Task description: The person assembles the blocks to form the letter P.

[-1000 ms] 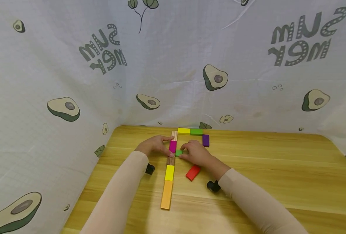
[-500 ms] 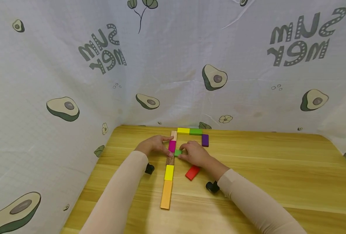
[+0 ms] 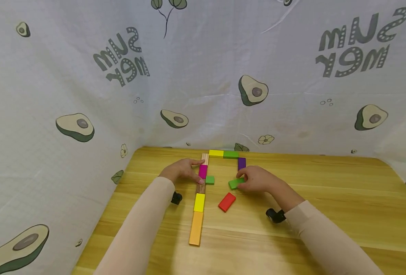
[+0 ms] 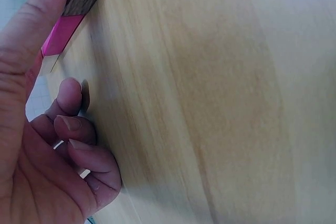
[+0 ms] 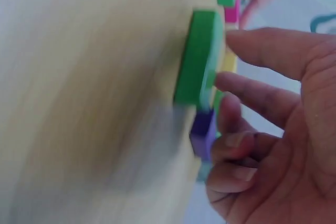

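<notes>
My left hand (image 3: 181, 170) steadies a row of blocks, index fingertip at the pale wood block (image 3: 204, 159), thumb across the joint of the magenta block (image 3: 203, 172) and brown block (image 3: 201, 188). Its other fingers curl loosely beside the table in the left wrist view. My right hand (image 3: 258, 179) is at a green block (image 3: 235, 183) lying flat. Thumb and index finger are spread around its right end, and a slight gap shows between thumb tip and block in the right wrist view. A short green block (image 3: 210, 180) abuts the row's right side.
The row continues toward me with a yellow block (image 3: 199, 202) and a long orange block (image 3: 196, 228). Yellow (image 3: 216, 153) and green blocks (image 3: 231, 154) line the far edge, a purple block (image 3: 242, 163) below them. A red block (image 3: 227, 202) lies askew on the wooden table (image 3: 313, 214).
My right hand has left the short green block and moved right to the other green block, uncovering it and more of the red block. My left hand has stayed put.
</notes>
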A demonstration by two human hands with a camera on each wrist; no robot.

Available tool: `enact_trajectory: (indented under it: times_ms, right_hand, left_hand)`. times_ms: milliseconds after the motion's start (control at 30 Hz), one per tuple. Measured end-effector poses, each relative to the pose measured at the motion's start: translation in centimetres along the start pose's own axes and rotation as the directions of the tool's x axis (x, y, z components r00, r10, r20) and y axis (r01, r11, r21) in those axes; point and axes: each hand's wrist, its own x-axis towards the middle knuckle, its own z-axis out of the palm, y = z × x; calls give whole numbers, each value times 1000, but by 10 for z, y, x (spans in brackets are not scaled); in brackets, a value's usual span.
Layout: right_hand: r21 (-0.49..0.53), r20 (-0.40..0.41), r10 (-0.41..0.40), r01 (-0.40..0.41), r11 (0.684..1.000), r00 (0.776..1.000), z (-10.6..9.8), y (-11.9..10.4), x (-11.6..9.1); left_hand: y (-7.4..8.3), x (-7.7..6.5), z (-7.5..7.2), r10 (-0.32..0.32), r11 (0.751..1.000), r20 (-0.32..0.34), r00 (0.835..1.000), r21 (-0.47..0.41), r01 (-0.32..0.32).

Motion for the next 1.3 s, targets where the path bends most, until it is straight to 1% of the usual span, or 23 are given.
enact_trajectory:
  times_ms: [100,167,267,400,600,800,967,1300]
  right_hand:
    - [-1,14,14,-14,1000,1000,-6,8,-9]
    - [-7,2,11,-11,1000,1000,-7,13,-11]
    - [-16,-45,-6,5,1000,999,-3,19,-12]
    - [-2,-115,-35,35,999,993,7,23,-8]
    - [61,-165,-20,31,998,986,24,15,4]
    - [85,-196,-11,28,996,981,34,3,13]
    - [87,-193,-10,27,996,981,36,-2,14]
    - [113,-194,33,-11,994,980,36,-8,10]
  left_hand:
    - [0,0,0,-4,1000,-3,1000,4,4]
    - [0,0,-1,-3,1000,-2,1000,6,3]
    - [-1,0,-2,2,1000,2,1000,12,-2]
    - [-2,0,-2,12,1000,-3,1000,15,-12]
    - [-3,0,-1,18,1000,-8,1000,10,-18]
    - [-4,2,1,27,1000,0,1000,7,-27]
    - [-2,2,1,23,1000,-2,1000,7,-23]
    - [-2,1,0,27,1000,5,1000,10,-28]
